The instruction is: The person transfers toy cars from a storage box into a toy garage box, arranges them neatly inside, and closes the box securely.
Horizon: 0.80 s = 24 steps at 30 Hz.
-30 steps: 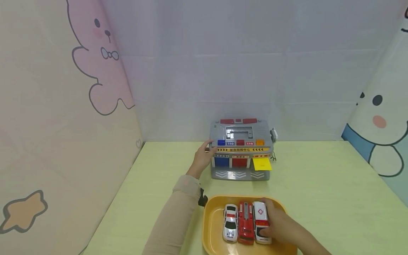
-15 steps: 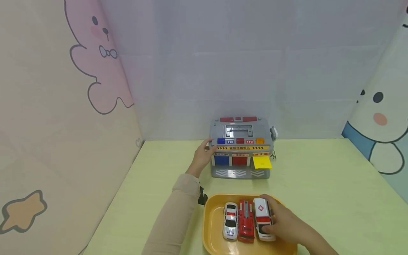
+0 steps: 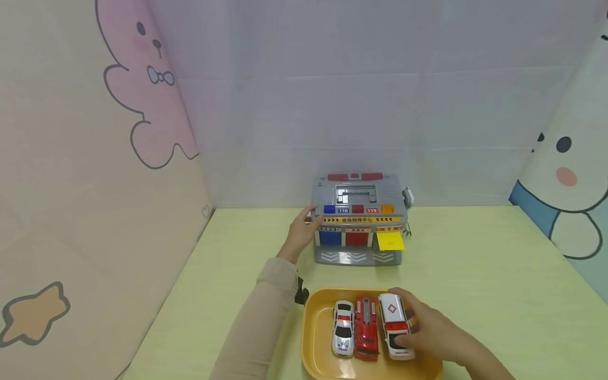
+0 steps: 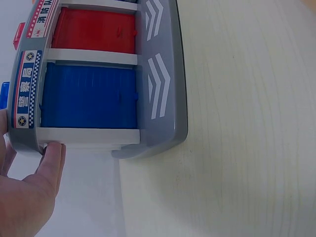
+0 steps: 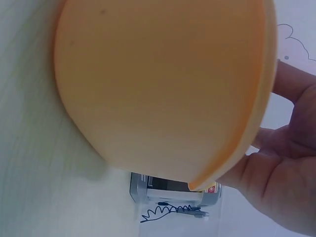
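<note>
A rounded yellow plastic tray [image 3: 319, 335] lies at six o'clock from the grey plastic toy station [image 3: 358, 219], gripped at nine by my left hand [image 3: 299, 234]; over the tray, my nearer right hand [image 3: 432, 330] grasps the white-and-red plastic ambulance [image 3: 393, 315], nose toward half-past five.

Soft, even, rather dim light fills the room, greying to mauve on the curtain [image 3: 304, 105] at twelve o'clock. I catch small glints on the police car [image 3: 343, 329] and the toy station [image 3: 359, 211]. From the left wrist, faint shadow spreads over the counter [image 4: 247, 123] at six o'clock; from the right, the close tray [image 5: 163, 89] looks hazy and out of focus.
</note>
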Each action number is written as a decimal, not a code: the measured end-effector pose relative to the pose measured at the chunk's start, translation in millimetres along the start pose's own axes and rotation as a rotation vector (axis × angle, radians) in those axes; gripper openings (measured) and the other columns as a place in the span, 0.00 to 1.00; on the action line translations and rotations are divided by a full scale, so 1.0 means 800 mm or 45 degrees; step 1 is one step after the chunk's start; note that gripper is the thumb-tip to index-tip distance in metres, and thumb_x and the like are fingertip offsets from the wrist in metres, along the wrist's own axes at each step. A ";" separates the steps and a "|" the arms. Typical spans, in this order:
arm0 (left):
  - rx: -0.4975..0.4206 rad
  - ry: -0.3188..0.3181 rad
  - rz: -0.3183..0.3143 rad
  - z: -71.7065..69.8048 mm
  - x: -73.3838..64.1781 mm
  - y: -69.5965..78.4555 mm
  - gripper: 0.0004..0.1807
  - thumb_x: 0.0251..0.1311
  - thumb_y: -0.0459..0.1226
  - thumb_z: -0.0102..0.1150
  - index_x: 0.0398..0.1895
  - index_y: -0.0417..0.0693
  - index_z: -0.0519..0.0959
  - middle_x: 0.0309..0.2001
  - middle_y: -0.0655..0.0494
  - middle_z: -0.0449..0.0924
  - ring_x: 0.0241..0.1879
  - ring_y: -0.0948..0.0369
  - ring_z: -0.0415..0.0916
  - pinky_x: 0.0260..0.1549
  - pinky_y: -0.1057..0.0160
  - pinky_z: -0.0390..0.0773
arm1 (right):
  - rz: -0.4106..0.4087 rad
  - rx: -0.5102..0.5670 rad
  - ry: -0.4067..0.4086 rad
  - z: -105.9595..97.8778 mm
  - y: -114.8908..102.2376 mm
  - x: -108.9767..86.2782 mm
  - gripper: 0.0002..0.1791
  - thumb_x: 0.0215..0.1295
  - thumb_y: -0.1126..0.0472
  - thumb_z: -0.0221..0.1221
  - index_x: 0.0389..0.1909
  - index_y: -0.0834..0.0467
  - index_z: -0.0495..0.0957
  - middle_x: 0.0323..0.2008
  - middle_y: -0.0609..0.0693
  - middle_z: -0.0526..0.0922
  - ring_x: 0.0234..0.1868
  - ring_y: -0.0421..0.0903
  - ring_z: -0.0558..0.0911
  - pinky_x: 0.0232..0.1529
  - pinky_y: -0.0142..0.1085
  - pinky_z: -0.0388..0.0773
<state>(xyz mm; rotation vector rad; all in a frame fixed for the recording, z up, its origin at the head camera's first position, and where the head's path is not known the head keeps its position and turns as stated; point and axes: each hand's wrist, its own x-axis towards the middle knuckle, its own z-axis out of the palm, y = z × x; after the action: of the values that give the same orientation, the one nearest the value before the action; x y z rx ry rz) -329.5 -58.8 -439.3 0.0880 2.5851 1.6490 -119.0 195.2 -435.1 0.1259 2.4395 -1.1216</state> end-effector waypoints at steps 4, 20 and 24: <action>0.002 0.004 0.002 0.001 0.000 0.001 0.27 0.70 0.49 0.53 0.71 0.60 0.66 0.58 0.43 0.73 0.55 0.49 0.73 0.51 0.50 0.76 | 0.001 0.009 0.003 -0.003 0.000 -0.002 0.51 0.45 0.56 0.76 0.71 0.49 0.59 0.46 0.55 0.75 0.38 0.50 0.76 0.37 0.45 0.80; -0.006 0.005 0.001 0.001 -0.002 0.004 0.27 0.70 0.48 0.54 0.71 0.59 0.65 0.58 0.43 0.73 0.54 0.49 0.74 0.51 0.50 0.76 | -0.026 0.004 0.009 -0.017 0.003 -0.003 0.52 0.47 0.58 0.76 0.72 0.48 0.56 0.47 0.56 0.75 0.40 0.50 0.77 0.41 0.50 0.80; -0.009 0.003 0.001 0.001 -0.003 0.003 0.27 0.70 0.49 0.53 0.71 0.59 0.65 0.58 0.43 0.73 0.54 0.49 0.74 0.51 0.49 0.76 | -0.027 0.023 0.005 -0.022 0.004 -0.002 0.53 0.47 0.58 0.76 0.72 0.49 0.55 0.49 0.58 0.75 0.41 0.51 0.77 0.42 0.51 0.80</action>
<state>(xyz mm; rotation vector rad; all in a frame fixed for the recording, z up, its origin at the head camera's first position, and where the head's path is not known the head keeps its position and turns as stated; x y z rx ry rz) -327.3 -57.5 -437.3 0.0861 2.5813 1.6595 -123.1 210.3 -426.5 0.1084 2.4402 -1.1540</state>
